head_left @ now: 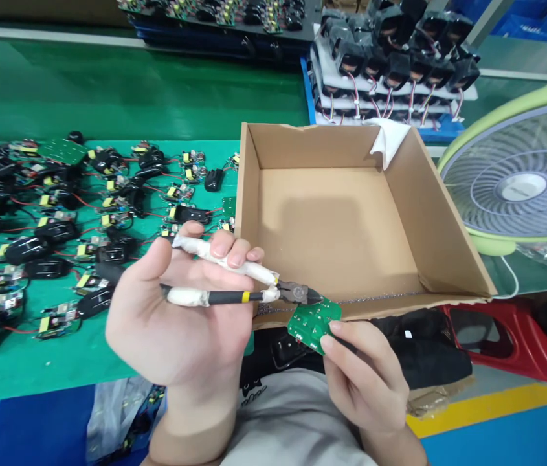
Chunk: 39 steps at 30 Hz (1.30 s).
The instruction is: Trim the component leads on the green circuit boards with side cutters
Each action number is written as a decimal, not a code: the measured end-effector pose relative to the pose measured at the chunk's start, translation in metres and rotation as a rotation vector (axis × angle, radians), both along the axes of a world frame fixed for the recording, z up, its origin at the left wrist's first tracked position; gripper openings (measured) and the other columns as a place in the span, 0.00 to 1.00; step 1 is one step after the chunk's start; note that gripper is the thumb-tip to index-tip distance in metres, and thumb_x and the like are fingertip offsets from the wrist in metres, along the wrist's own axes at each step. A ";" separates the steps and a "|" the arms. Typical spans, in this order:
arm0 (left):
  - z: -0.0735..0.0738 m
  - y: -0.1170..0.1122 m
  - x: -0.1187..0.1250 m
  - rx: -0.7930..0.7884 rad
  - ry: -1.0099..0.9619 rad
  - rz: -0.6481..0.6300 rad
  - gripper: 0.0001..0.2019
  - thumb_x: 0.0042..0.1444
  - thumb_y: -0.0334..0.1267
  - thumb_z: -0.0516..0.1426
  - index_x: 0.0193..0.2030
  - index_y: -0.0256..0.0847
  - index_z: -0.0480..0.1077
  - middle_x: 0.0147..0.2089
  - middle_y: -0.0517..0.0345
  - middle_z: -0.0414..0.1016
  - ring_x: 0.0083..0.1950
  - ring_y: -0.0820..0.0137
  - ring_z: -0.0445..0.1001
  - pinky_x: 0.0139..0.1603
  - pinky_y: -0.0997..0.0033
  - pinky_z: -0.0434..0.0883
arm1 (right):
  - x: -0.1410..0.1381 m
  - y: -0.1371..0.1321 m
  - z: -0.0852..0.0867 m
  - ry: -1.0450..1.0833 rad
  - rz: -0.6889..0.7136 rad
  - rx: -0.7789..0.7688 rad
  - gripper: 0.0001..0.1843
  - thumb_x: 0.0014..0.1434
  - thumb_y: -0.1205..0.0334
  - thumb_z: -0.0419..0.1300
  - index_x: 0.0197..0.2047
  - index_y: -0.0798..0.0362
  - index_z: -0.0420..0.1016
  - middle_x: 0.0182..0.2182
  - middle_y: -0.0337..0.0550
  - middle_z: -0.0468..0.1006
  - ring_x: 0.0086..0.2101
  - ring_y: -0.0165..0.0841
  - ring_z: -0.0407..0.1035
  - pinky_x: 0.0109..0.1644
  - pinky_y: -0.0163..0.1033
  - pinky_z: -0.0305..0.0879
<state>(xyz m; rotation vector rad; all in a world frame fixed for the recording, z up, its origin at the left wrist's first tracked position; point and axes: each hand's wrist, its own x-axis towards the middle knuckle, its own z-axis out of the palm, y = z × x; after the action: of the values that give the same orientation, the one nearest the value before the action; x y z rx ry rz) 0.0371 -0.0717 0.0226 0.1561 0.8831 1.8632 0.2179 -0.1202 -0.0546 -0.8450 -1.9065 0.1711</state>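
In my left hand (180, 323), palm up with the fingers wrapped over one handle, is a pair of cutting pliers (297, 292). Its black handles are partly bound in white tape, and the jaws point right. The jaw tips touch or overlap the upper edge of a green circuit board (312, 323); I cannot tell whether they grip anything. My right hand (368, 372) pinches the board's lower right side between thumb and fingers. The board is tilted, its soldered face upward, over the near edge of a cardboard box (336, 226).
Rows of small circuit boards wired to black housings (54, 230) cover the green mat on the left. A green-rimmed fan (523, 188) stands right of the box. Behind are stacked black components (394, 71) with wires. A red stool (535, 343) is at lower right.
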 end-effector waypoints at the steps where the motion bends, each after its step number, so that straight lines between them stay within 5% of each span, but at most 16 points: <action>1: 0.000 0.000 0.000 0.008 0.002 0.003 0.12 0.50 0.44 0.65 0.33 0.42 0.68 0.28 0.61 0.60 0.29 0.71 0.64 0.33 0.67 0.72 | 0.000 -0.001 0.000 -0.008 -0.009 0.002 0.16 0.61 0.81 0.61 0.49 0.58 0.80 0.45 0.49 0.81 0.45 0.35 0.78 0.47 0.40 0.81; 7: 0.001 0.001 0.003 0.019 0.025 0.066 0.07 0.57 0.41 0.58 0.32 0.41 0.68 0.27 0.60 0.61 0.29 0.72 0.63 0.33 0.69 0.73 | 0.004 -0.008 0.005 -0.035 -0.079 -0.034 0.14 0.62 0.80 0.61 0.47 0.57 0.80 0.47 0.48 0.81 0.46 0.34 0.78 0.50 0.38 0.80; 13: -0.002 -0.001 0.004 0.031 0.074 0.147 0.12 0.54 0.41 0.62 0.25 0.41 0.66 0.29 0.57 0.65 0.29 0.72 0.67 0.34 0.68 0.76 | 0.001 -0.001 0.004 -0.027 -0.085 0.016 0.12 0.63 0.78 0.61 0.45 0.55 0.80 0.44 0.46 0.80 0.44 0.36 0.74 0.44 0.43 0.79; 21: -0.002 -0.002 0.001 0.010 0.063 0.141 0.21 0.59 0.42 0.60 0.20 0.43 0.55 0.29 0.58 0.68 0.29 0.72 0.69 0.35 0.67 0.77 | -0.002 0.000 0.005 -0.047 -0.092 0.000 0.13 0.62 0.77 0.62 0.45 0.52 0.80 0.42 0.45 0.80 0.51 0.41 0.73 0.50 0.47 0.74; 29: -0.011 -0.002 -0.001 0.106 0.025 0.099 0.19 0.55 0.42 0.65 0.21 0.42 0.60 0.29 0.60 0.66 0.32 0.73 0.69 0.39 0.68 0.78 | -0.006 0.002 0.003 -0.024 -0.079 -0.019 0.10 0.65 0.76 0.61 0.43 0.52 0.80 0.41 0.42 0.80 0.50 0.37 0.77 0.62 0.50 0.64; 34: -0.013 -0.003 -0.001 0.063 0.007 0.047 0.17 0.58 0.51 0.61 0.27 0.41 0.68 0.37 0.53 0.71 0.37 0.68 0.72 0.41 0.64 0.79 | -0.008 0.000 0.007 -0.066 -0.106 -0.032 0.10 0.65 0.74 0.62 0.43 0.50 0.80 0.40 0.40 0.79 0.48 0.35 0.76 0.62 0.48 0.63; 39: -0.008 -0.006 0.002 0.042 0.012 0.019 0.18 0.48 0.53 0.67 0.30 0.40 0.70 0.40 0.52 0.69 0.39 0.67 0.72 0.45 0.61 0.79 | -0.012 -0.002 0.012 -0.107 -0.111 -0.027 0.08 0.65 0.72 0.64 0.42 0.49 0.80 0.40 0.39 0.76 0.46 0.33 0.73 0.61 0.45 0.62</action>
<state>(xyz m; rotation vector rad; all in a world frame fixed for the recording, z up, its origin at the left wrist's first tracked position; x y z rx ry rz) 0.0394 -0.0779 0.0147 0.1854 0.8569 1.9010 0.2063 -0.1217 -0.0425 -0.9931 -1.9539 0.0858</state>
